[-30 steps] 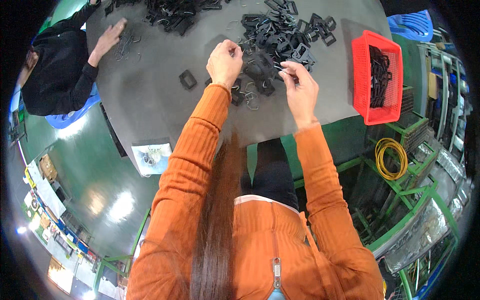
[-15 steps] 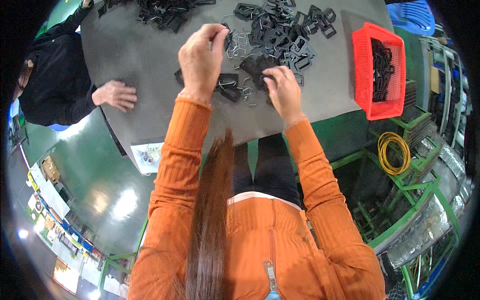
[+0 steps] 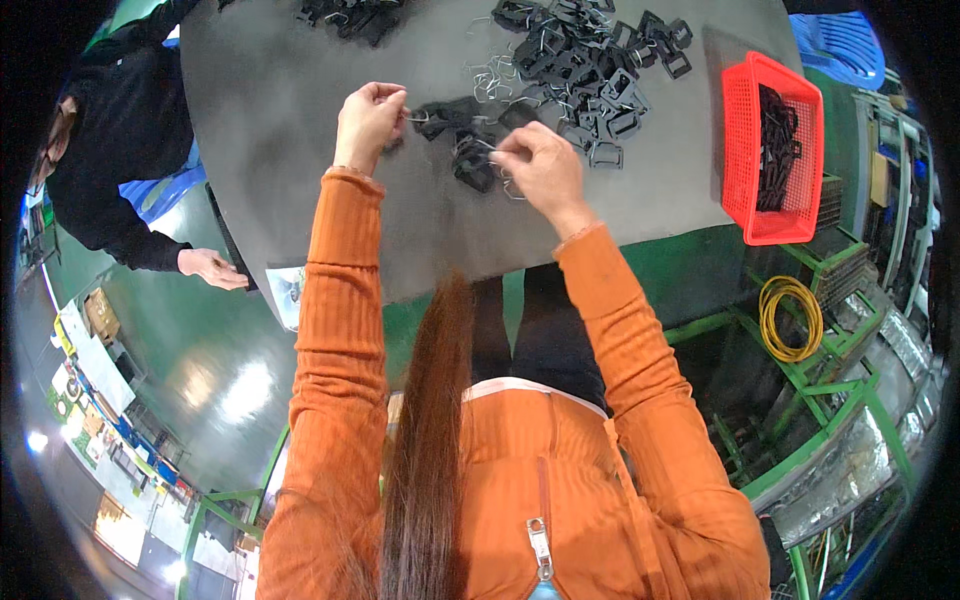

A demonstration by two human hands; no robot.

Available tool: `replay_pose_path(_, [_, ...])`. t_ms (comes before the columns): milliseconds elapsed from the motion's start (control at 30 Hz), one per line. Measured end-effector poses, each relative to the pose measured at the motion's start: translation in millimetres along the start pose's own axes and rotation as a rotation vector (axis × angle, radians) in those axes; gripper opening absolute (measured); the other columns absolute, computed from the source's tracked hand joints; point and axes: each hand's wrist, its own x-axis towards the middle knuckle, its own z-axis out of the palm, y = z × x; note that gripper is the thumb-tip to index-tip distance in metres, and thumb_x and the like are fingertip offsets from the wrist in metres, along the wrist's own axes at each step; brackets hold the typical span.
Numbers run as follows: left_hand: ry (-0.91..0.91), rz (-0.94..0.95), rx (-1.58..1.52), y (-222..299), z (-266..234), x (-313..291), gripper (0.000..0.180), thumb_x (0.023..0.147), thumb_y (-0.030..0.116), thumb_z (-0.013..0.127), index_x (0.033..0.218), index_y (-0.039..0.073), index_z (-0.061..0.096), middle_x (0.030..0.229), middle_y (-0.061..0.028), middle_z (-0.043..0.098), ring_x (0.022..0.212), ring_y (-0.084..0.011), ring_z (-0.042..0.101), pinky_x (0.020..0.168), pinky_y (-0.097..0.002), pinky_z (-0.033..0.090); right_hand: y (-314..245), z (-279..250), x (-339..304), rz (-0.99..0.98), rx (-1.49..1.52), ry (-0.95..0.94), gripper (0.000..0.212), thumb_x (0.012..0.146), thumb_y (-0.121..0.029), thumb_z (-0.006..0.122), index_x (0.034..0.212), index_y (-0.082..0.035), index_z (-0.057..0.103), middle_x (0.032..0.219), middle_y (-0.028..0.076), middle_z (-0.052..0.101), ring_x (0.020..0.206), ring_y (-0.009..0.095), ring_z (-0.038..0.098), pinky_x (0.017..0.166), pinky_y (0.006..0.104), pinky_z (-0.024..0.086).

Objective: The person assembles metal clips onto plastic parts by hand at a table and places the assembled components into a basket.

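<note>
My left hand (image 3: 370, 128) is closed in a pinch above the table, with a thin bent wire piece (image 3: 416, 120) at its fingertips. My right hand (image 3: 545, 172) is also pinched, on a pale wire piece (image 3: 487, 147). Black plastic parts (image 3: 447, 117) lie between the two hands, and another dark part (image 3: 474, 165) sits beside my right fingertips. Whether the wires are hooked into these parts I cannot tell. Farther off are a loose cluster of bent wires (image 3: 493, 78) and a heap of black rectangular frames (image 3: 570, 55), some with wires on them.
A red basket (image 3: 735, 150) holding black parts stands at the table's right edge. More black parts (image 3: 352, 18) lie at the far left. Beside the grey table (image 3: 270, 130), at left, is a person in black (image 3: 125, 150). A yellow coil (image 3: 790, 318) hangs on a green frame.
My left hand has come down and slightly left; my right hand has shifted a little left. The black parts between them have moved. The other person's hand has left the tabletop for its edge.
</note>
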Motion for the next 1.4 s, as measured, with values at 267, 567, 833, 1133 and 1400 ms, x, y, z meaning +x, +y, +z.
replay_pose_path(267, [0.302, 0.529, 0.634, -34, 38, -27, 0.016, 0.080, 0.014, 0.063, 0.095, 0.009, 0.066, 0.100, -0.0096, 0.062, 0.099, -0.0287, 0.056, 0.087, -0.0380, 0.045, 45, -42, 13, 0.248, 0.057, 0.054, 0.015, 0.078, -0.011, 0.068, 0.093, -0.008, 0.067, 0.080, 0.002, 0.065, 0.070, 0.013, 0.060, 0.065, 0.0277, 0.048])
replay_pose_path(567, [0.133, 0.690, 0.834, -40, 71, -30, 0.012, 0.079, 0.010, 0.065, 0.090, 0.009, 0.067, 0.088, -0.0062, 0.063, 0.086, -0.0221, 0.059, 0.076, -0.0349, 0.048, 35, -5, 62, -0.196, -0.596, 0.011, 0.015, 0.082, -0.014, 0.058, 0.096, -0.016, 0.061, 0.091, 0.008, 0.057, 0.086, 0.029, 0.061, 0.070, 0.0402, 0.050])
replay_pose_path(833, [0.227, 0.567, 0.333, -23, 33, -37, 0.013, 0.086, 0.009, 0.061, 0.096, 0.002, 0.062, 0.078, -0.0080, 0.068, 0.067, -0.0164, 0.063, 0.067, -0.0282, 0.050, 38, -54, 25, 0.073, -0.220, 0.128, 0.018, 0.079, -0.019, 0.066, 0.094, -0.011, 0.063, 0.087, 0.007, 0.062, 0.086, 0.029, 0.061, 0.071, 0.0407, 0.048])
replay_pose_path(1133, [0.071, 0.556, -0.202, -35, 34, -42, 0.006, 0.085, 0.010, 0.064, 0.091, 0.010, 0.064, 0.116, -0.0020, 0.057, 0.103, -0.0149, 0.054, 0.085, -0.0294, 0.045, 49, -38, -25, 0.298, -0.127, 0.075, 0.022, 0.077, -0.027, 0.069, 0.082, -0.006, 0.066, 0.080, 0.010, 0.065, 0.077, 0.027, 0.063, 0.068, 0.0397, 0.048])
replay_pose_path(1400, [-0.161, 0.386, -0.775, -32, 53, -43, 0.005, 0.088, 0.011, 0.061, 0.090, 0.011, 0.066, 0.122, -0.0031, 0.050, 0.114, -0.0148, 0.048, 0.091, -0.0308, 0.043, 63, -30, -29, 0.348, -0.151, 0.089, 0.018, 0.079, -0.027, 0.066, 0.084, -0.010, 0.065, 0.085, 0.008, 0.064, 0.082, 0.028, 0.062, 0.070, 0.0403, 0.047])
